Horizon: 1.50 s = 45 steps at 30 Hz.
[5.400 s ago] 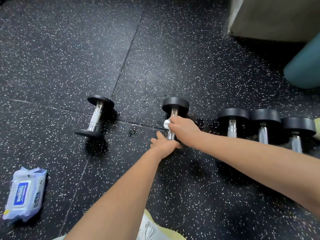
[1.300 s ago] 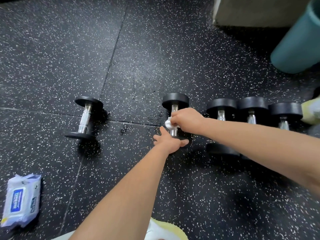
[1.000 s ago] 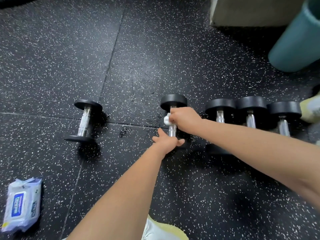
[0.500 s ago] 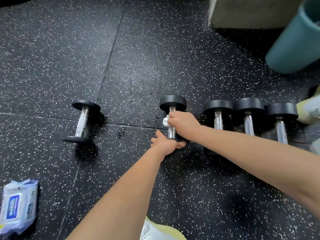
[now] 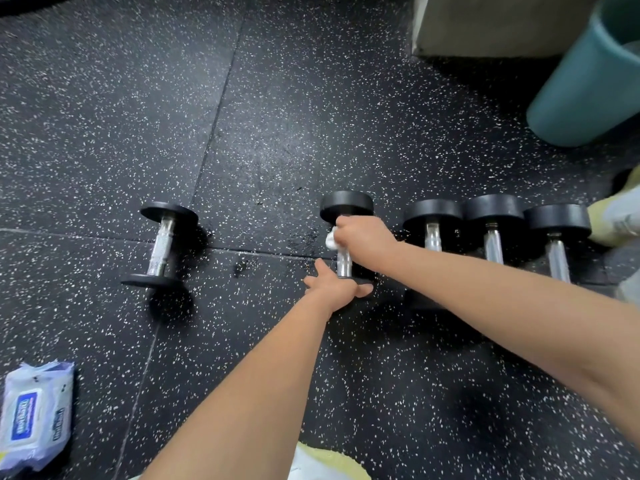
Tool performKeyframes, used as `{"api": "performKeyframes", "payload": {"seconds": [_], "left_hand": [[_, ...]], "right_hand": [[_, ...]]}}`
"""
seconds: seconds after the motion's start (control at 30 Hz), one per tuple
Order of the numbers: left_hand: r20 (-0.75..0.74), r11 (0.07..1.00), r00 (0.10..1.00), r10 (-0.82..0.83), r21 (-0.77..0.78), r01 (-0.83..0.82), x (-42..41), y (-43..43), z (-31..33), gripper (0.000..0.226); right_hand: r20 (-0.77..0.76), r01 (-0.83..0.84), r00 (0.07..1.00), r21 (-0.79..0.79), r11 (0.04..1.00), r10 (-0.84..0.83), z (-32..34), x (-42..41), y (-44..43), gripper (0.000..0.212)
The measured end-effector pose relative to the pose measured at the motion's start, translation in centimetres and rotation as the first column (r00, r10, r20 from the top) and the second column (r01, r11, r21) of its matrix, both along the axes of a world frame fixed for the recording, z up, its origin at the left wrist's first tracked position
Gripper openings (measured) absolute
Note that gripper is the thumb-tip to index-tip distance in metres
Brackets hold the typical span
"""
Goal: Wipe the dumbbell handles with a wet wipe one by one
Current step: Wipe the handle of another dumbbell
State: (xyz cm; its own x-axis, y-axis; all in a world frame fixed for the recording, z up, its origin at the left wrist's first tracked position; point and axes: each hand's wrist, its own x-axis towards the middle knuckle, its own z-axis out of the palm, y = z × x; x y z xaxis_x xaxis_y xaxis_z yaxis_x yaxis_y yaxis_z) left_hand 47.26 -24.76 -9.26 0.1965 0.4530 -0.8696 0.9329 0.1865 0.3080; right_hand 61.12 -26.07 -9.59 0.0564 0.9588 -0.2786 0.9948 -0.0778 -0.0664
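Since a second ago the right hand (image 5: 363, 241) has slid the wet wipe (image 5: 331, 239) up the handle (image 5: 344, 261) toward the far weight. More bare chrome now shows below its fingers, above the left hand (image 5: 337, 288).

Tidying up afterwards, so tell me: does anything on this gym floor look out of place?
One dumbbell lies alone, left of the row, slightly askew. The wipes pack sits loose on the floor at far left.
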Motion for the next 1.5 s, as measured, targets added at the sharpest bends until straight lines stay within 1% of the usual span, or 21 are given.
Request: {"api": "performKeyframes", "payload": {"seconds": [0.1,0.2,0.27,0.37,0.4,0.43,0.47,0.53,0.6,0.67,0.7,0.77,0.87,0.93,1.0,1.13,1.2,1.27,1.37,1.43,1.5], "left_hand": [[0.024,1.0,0.999,0.027,0.012,-0.028,-0.1,-0.1,-0.2,0.129],[0.022,1.0,1.0,0.018,0.003,-0.018,-0.2,-0.1,-0.2,0.132],[0.018,1.0,1.0,0.001,-0.001,-0.001,-0.1,0.0,-0.1,0.132],[0.005,1.0,1.0,-0.006,-0.009,0.007,-0.1,0.2,0.1,0.132],[0.006,1.0,1.0,-0.008,-0.012,0.008,-0.1,0.2,0.1,0.133],[0.007,1.0,1.0,-0.007,-0.019,0.007,-0.2,0.3,0.0,0.133],[0.012,1.0,1.0,0.002,-0.03,-0.001,-0.3,0.4,-0.1,0.133],[0.044,0.998,0.998,0.034,-0.054,-0.032,-0.6,0.6,-0.4,0.132],[0.065,0.997,0.996,0.053,-0.056,-0.05,-0.6,0.6,-0.4,0.131],[0.064,0.998,0.997,0.046,-0.046,-0.043,-0.6,0.6,-0.4,0.13],[0.06,0.998,0.997,0.038,-0.044,-0.036,-0.5,0.4,-0.3,0.13],[0.04,0.999,0.999,0.014,-0.034,-0.012,-0.3,0.3,0.0,0.128],[0.029,0.999,1.0,-0.006,-0.034,0.007,-0.2,0.2,0.0,0.124],[0.027,0.999,1.0,-0.015,-0.034,0.015,-0.2,0.3,-0.1,0.124],[0.023,0.999,1.0,-0.015,-0.031,0.016,-0.3,0.3,-0.3,0.124],[0.026,1.0,1.0,-0.003,-0.001,0.003,-0.1,-0.1,-0.4,0.128],[0.028,1.0,1.0,-0.008,0.002,0.008,-0.1,-0.3,-0.4,0.128],[0.027,1.0,0.999,-0.019,-0.002,0.019,0.1,-0.2,-0.2,0.129],[-0.004,0.999,0.999,-0.038,-0.007,0.038,0.4,-0.1,0.2,0.137],[-0.006,0.999,0.999,-0.042,-0.003,0.042,0.4,-0.3,0.1,0.147],[0.006,0.996,0.997,-0.081,0.03,0.08,0.3,-0.7,-0.1,0.148]], "right_hand": [[-0.107,-0.205,0.974,-0.026,0.978,0.201,-0.2,-0.3,-2.1,0.01],[-0.143,-0.25,0.959,-0.029,0.968,0.244,0.0,0.3,-2.1,0.011],[-0.105,-0.15,0.983,0.013,0.989,0.15,0.2,1.1,-0.9,0.014],[-0.065,0.102,0.993,0.068,0.993,-0.097,0.0,1.8,0.6,0.013],[-0.059,0.142,0.989,0.078,0.987,-0.138,-0.1,1.6,0.7,0.012],[-0.054,0.137,0.99,0.096,0.986,-0.133,-0.3,1.2,0.5,0.013],[-0.058,0.097,0.994,0.107,0.989,-0.091,-0.5,0.8,0.1,0.014],[-0.096,-0.06,0.993,0.077,0.995,0.067,-1.0,0.0,-1.4,0.014],[-0.179,-0.204,0.962,0.023,0.979,0.204,-1.1,-0.5,-2.9,0.017],[-0.209,-0.276,0.941,-0.012,0.961,0.267,-0.7,0.0,-3.0,0.017],[-0.191,-0.279,0.943,-0.013,0.96,0.272,-0.5,0.5,-2.5,0.016],[-0.138,-0.19,0.972,0.026,0.981,0.192,-0.1,1.6,-0.8,0.016],[-0.057,0.023,0.998,0.047,0.999,-0.02,0.2,2.3,1.0,0.014],[-0.035,0.062,0.998,0.036,0.997,-0.06,-0.1,1.6,0.8,0.012],[-0.044,0.008,0.999,0.036,0.999,-0.007,-0.5,0.7,-0.2,0.013],[-0.116,-0.222,0.97,-0.063,0.973,0.214,-0.5,-0.4,-2.4,0.016],[-0.085,-0.253,0.965,-0.066,0.965,0.247,-0.1,-0.2,-2.1,0.015],[-0.023,-0.152,0.988,-0.013,0.988,0.151,0.0,0.5,-0.9,0.014],[0.044,0.084,0.995,0.03,0.996,-0.085,0.0,1.1,0.8,0.016],[0.067,0.137,0.988,0.031,0.99,-0.139,-0.2,0.5,0.6,0.017],[0.056,0.102,0.993,0.031,0.994,-0.104,-0.5,-0.2,-0.4,0.018]]}}
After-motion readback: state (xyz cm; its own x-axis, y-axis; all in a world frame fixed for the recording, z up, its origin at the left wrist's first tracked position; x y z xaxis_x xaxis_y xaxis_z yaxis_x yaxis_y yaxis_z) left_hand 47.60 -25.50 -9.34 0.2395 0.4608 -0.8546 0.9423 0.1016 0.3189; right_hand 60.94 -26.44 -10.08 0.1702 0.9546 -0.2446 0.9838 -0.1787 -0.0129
